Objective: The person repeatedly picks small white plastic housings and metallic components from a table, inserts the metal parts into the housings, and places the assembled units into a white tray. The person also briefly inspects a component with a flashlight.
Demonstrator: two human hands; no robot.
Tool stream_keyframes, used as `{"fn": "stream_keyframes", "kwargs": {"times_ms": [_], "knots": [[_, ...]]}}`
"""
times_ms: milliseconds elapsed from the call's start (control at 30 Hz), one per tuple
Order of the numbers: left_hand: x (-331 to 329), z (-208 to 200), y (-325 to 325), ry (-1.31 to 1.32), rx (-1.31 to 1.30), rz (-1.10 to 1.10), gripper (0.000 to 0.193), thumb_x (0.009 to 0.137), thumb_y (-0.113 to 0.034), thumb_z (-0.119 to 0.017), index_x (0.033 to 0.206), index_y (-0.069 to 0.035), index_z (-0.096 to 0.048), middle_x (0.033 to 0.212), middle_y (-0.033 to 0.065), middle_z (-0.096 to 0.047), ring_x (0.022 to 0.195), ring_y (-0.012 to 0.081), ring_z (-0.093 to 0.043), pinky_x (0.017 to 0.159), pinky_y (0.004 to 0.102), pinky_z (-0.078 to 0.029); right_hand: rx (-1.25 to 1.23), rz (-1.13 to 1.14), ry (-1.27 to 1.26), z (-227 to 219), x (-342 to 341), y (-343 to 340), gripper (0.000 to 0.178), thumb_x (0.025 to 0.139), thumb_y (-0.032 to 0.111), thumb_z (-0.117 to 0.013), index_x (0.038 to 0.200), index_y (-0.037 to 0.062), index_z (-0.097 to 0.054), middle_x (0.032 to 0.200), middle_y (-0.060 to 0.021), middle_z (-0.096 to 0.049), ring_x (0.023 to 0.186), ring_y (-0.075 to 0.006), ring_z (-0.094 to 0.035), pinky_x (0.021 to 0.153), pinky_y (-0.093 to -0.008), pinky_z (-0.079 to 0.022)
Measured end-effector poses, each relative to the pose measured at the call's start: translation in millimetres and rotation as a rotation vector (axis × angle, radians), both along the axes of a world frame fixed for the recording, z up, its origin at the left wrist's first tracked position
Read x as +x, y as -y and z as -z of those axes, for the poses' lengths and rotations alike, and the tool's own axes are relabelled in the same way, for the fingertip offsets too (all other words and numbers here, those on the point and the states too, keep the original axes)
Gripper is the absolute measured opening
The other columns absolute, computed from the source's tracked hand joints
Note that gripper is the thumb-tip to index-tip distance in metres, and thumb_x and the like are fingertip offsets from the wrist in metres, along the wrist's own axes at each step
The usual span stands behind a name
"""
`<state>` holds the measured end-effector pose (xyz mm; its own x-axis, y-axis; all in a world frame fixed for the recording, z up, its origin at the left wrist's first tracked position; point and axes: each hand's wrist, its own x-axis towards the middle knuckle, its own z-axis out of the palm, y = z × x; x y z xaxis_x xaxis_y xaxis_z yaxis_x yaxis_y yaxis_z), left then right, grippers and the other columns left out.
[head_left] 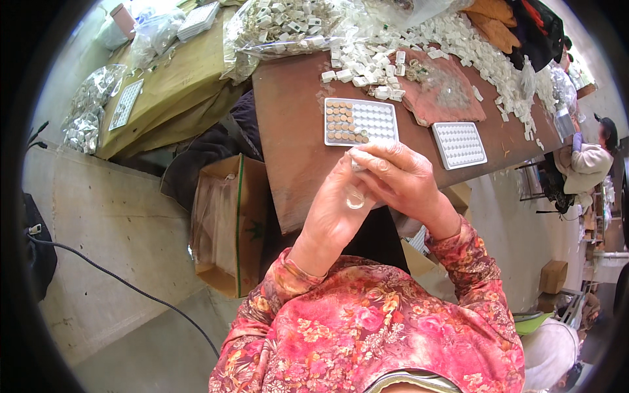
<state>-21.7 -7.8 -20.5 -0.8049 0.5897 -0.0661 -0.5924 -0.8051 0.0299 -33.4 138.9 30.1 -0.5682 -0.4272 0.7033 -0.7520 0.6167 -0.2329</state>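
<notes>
workroom floor (124, 229): grey and bare-looking on the left, crossed by a dark cable (131, 276).
brown table (288, 118): ahead of the hands, its far part heaped with small white boxes (377, 65).
big clear bag (288, 29): at the table's far left, full of similar small white parts.
red cloth (429, 101): spread on the table, with clear bits on top.
near tray (396, 128): white, just beyond the hands; brown discs (338, 119) fill its left columns and part of its front row.
other tray (452, 165): white, near the table's front edge, right of the first.
left hand (335, 209): palm turned up, a clear round piece (355, 198) lying on it; the bend of its fingers is partly hidden, so i cannot tell the grip.
right hand (407, 178): thumb and fingertips pinching a small pale piece (356, 165) against the left fingers; its exact kind is unclear.
sleeves (468, 265): red, flowered.
cardboard box (250, 223): below the table's left side.
co-worker (593, 157): far right, in a dark cap.
</notes>
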Motion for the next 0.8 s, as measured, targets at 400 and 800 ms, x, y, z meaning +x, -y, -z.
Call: {"fn": "stream_keyframes", "kwargs": {"times_ms": [400, 800], "knots": [[5, -13, 2, 0.082, -0.108, 0.042, 0.035, 0.1, -0.021, -0.047, 0.128, -0.001, -0.046, 0.127, 0.0116, -0.052, 0.119, 0.025, -0.05, 0.107, 0.0467, -0.039, 0.105, -0.021, -0.038, -3, -4, -9, 0.029, 0.071, 0.01, -0.075, 0.098, 0.004, -0.065, 0.089, -0.0069, -0.063, 0.075, -0.0228, -0.066, 0.063, -0.0314, -0.054], [2, -20, 8, -0.28, -0.758, -0.179, 0.02, 0.091, -0.01, -0.062, 0.108, 0.0, -0.061, 0.105, 0.0047, -0.063, 0.096, 0.0077, -0.057, 0.085, 0.0236, -0.046, 0.024, -0.036, 0.212, -15, 1, -8, 0.025, 0.076, 0.012, -0.073, 0.098, 0.0057, -0.065, 0.086, -0.0071, -0.063, 0.071, -0.0244, -0.065, 0.061, -0.0316, -0.053]]}}
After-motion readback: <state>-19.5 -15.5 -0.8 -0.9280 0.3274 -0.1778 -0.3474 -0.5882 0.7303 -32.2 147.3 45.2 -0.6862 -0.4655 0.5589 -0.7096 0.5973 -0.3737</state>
